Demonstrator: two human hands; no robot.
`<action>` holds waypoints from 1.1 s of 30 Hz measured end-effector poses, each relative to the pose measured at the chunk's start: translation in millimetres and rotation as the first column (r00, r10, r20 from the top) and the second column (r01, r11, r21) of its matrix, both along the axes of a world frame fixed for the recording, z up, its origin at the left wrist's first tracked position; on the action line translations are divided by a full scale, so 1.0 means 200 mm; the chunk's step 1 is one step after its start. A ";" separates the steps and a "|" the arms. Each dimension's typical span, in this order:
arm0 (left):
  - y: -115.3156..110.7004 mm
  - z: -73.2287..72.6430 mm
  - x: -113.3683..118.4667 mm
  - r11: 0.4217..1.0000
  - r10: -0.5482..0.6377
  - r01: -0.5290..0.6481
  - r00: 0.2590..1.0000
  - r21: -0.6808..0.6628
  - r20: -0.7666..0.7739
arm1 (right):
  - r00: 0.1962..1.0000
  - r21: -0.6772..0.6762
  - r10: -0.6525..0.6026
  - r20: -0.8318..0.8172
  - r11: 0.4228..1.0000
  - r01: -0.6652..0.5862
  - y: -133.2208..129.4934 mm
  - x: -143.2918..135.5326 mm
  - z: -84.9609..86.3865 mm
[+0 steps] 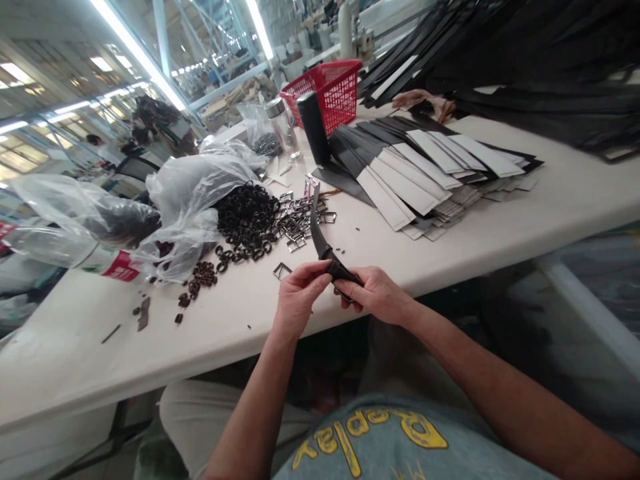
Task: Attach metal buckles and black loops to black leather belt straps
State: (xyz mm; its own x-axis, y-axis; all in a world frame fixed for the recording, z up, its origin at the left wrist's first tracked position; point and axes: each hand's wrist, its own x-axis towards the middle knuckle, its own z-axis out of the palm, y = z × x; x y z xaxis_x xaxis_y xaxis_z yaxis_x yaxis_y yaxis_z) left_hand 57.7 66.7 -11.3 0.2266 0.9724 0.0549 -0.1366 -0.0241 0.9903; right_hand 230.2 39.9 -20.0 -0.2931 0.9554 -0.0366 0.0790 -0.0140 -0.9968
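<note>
At the table's front edge both of my hands are closed on one black strap [317, 227]. Its free end curves up and away over the table. My left hand [299, 293] pinches the strap between thumb and fingertips, near a dark band around it. My right hand [377, 293] grips the lower part, fingers curled beneath; a bit of metal seems to show there, but I cannot make out its shape. Just beyond lie a pile of metal rectangular buckles [296, 227] and a heap of black rings [246, 212]. One loose buckle [282, 271] lies left of the strap.
Stacked black and white strips [400, 180] cover the right side. Behind them stand a black bottle [314, 127], a glass jar [285, 130] and a red basket [343, 93]. Plastic bags [185, 180], a clear bottle [55, 247] and small brown pieces [203, 277] lie leftward.
</note>
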 end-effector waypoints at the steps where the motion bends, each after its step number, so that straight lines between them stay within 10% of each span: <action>1: 0.00 0.01 -0.01 0.999 -0.017 0.018 0.999 0.038 -0.040 | 1.000 -0.005 0.000 0.005 1.000 0.000 0.00 0.00 0.00; 17: -0.07 0.03 0.01 0.895 0.189 -0.055 0.946 0.442 -0.265 | 0.999 -0.002 0.032 -0.006 0.999 -0.032 0.01 0.01 0.03; 23: -0.06 0.01 0.01 0.948 0.124 -0.079 0.984 0.307 -0.130 | 0.999 0.010 0.037 0.027 0.999 -0.037 0.00 0.00 0.02; 33: -0.08 0.07 0.02 0.895 0.219 -0.063 0.925 0.442 -0.310 | 0.999 -0.001 0.052 -0.007 0.999 -0.052 0.00 0.01 0.02</action>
State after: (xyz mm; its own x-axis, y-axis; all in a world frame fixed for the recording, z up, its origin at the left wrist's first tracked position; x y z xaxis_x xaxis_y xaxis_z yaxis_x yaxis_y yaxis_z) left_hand 61.7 49.7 3.5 0.1685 0.8984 0.4055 0.2456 -0.4367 0.8654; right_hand 231.3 40.9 -15.4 -0.3429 0.9387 -0.0360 0.0731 -0.0115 -0.9973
